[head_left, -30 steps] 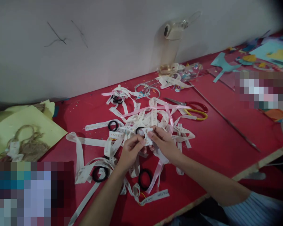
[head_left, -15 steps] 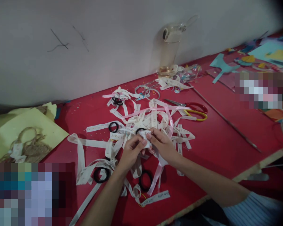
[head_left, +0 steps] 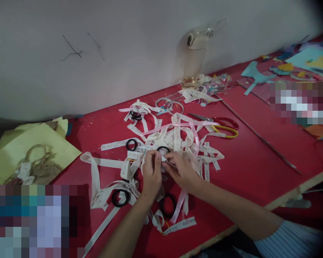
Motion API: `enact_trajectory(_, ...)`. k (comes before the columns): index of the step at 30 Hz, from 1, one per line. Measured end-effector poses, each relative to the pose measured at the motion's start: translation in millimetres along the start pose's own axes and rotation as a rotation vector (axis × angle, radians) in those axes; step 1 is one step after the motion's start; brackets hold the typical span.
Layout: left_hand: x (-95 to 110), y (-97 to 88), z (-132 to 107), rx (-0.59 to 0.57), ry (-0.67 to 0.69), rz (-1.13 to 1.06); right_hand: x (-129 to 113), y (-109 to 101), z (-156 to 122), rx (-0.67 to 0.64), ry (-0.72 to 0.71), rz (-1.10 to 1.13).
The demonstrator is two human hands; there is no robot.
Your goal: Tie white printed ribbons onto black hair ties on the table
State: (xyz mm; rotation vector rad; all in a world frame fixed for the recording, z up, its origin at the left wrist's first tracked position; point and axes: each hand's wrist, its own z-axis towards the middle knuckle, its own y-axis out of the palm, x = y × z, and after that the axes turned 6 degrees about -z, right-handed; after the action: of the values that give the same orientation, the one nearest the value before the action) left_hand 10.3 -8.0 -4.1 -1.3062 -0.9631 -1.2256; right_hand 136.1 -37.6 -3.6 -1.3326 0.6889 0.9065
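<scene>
My left hand (head_left: 152,172) is closed, its thumb and fingers pinching a small bunched bit of white ribbon (head_left: 163,158). From the other side my right hand (head_left: 182,171) grips the same ribbon with its fingertips. Just beyond the fingertips a black hair tie (head_left: 163,147) shows its upper arc; fingers hide where the ribbon meets it. Beneath and around both hands spreads a tangle of white printed ribbons (head_left: 177,134), crossed by a pink ribbon (head_left: 196,138). Other black hair ties (head_left: 120,205) lie among the strips, one of them (head_left: 168,216) close below my hands.
Scissors with red and yellow handles (head_left: 227,130) lie beyond the pile. A clear bottle (head_left: 195,61) stands by the wall. Yellow paper (head_left: 67,148) carrying twine is at left. A thin rod (head_left: 261,134) and blue paper cutouts (head_left: 254,76) are on the right of the red table (head_left: 247,165).
My left hand has turned more upright, its thumb now pressed over the ribbon. My right fingers have shifted slightly and draw in around the ribbon. The view has shifted a little.
</scene>
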Motion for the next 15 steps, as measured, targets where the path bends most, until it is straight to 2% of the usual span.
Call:
enact_trajectory(3,-0.3,0.4,0.3,0.041,-0.001,-0.021,-2.7,2.1,-0.4,-0.046,0.047,0.1)
enact_trajectory(9,-0.7,4.0,-1.2,0.103,-0.109,-0.208,-6.3,8.8,3.5,-0.11,0.218,0.675)
enact_trajectory(12,-1.4,5.7,-1.6,0.096,-0.181,-0.29,-5.6,9.4,6.4,-0.139,0.246,0.773)
enact_trajectory(15,-0.6,5.7,-1.8,0.105,-0.149,-0.258,-3.9,7.6,6.9,-0.155,0.262,0.8)
